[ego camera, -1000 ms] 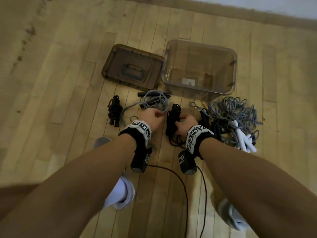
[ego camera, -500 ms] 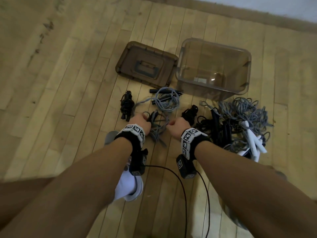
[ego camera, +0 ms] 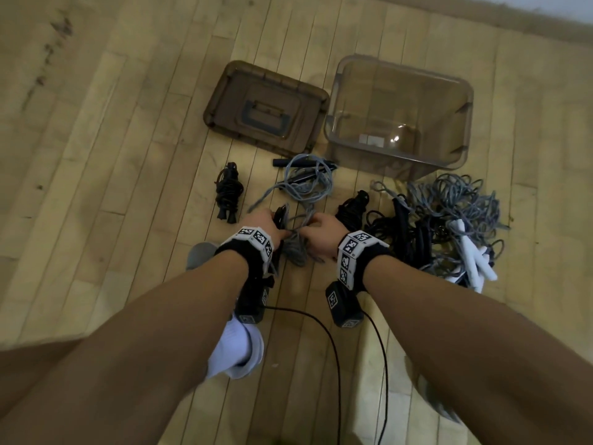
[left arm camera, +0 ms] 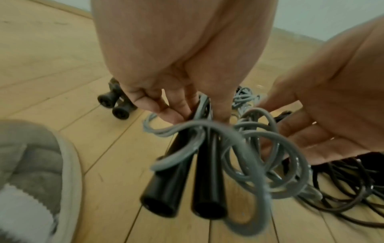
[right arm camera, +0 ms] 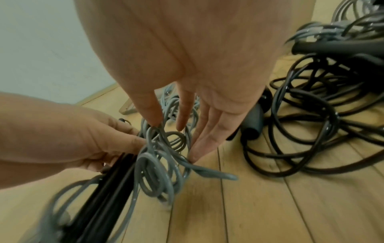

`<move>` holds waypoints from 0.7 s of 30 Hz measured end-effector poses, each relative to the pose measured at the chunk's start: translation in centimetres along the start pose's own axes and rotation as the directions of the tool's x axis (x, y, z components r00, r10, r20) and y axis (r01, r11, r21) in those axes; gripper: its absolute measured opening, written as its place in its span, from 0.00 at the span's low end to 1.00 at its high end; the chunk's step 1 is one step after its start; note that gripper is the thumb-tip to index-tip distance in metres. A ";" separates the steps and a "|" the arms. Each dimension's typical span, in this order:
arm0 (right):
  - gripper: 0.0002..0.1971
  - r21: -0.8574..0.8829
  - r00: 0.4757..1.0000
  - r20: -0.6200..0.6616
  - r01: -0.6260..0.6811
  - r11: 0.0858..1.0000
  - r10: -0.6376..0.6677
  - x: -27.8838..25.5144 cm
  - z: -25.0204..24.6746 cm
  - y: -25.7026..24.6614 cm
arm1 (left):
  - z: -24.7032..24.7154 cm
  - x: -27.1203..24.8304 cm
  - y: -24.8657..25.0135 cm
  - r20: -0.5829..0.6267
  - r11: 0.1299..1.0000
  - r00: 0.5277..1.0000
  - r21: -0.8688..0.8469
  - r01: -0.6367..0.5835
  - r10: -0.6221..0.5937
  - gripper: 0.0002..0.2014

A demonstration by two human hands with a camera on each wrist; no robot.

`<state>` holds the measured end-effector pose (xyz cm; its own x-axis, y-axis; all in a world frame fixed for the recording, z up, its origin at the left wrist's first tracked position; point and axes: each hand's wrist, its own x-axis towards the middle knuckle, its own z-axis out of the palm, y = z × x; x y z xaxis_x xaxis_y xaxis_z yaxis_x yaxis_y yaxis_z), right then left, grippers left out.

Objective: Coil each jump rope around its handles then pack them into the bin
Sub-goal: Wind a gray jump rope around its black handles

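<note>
The left hand (left arm camera: 166, 82) grips the two black handles (left arm camera: 182, 189) of a grey jump rope (right arm camera: 162, 164), fingers and thumb curled round their upper ends so the butts point back toward the wrist. Grey cord loops loosely over and beside the handles, not yet wound. The right hand (right arm camera: 197, 82) is spread, fingers nearly straight, with thumb and fingertips reaching into the loose loops; it touches the cord but has not closed on it.

All this sits in front of the clear bin (ego camera: 462, 101), on the person's side of it. The bin appears to hold no rope yet, and its brown lid (ego camera: 224, 88) lies just left of it. One finished black bundle (ego camera: 228, 195) lies left of the hands and well short of the bin; a second grey rope (ego camera: 305, 181) lies between the hands and the bin. A tangled heap of black and grey ropes (ego camera: 449, 220) lies on the near side of the bin, to the right of the hands.

To wind well, I judge the left hand should keep both handles parallel and pressed together. The right hand should find a single strand near the handle ends, draw out the slack, then lay tight turns side by side. The loose loops look prone to knotting, so they want shaking free first.
</note>
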<state>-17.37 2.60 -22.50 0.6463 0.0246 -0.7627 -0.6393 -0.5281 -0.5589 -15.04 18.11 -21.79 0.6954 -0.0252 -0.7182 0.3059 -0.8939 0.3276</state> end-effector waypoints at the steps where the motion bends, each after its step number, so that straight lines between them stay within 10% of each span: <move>1: 0.11 -0.010 1.000 -0.006 0.009 1.000 -0.009 -0.4 -0.5 -0.2 | -0.5 -0.4 0.4 -0.001 1.000 1.000 0.003 -0.008 0.008 0.19; 14: 0.17 -0.150 0.977 -0.146 0.135 0.979 -0.157 -10.9 -8.7 -2.7 | -8.4 -11.5 10.9 -0.133 0.952 0.969 -0.197 -0.233 0.209 0.15; 21: 0.24 -0.065 0.828 -0.428 0.371 0.926 -0.362 -18.4 -15.0 -6.7 | -12.2 -17.5 18.0 -0.286 0.785 0.886 -0.417 -0.458 0.365 0.11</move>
<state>-18.71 -7.08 0.15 0.9449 -0.1516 -0.2902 -0.3253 -0.5356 -0.7793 -13.78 7.87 4.14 0.9137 -0.2203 -0.3415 0.1931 -0.5042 0.8418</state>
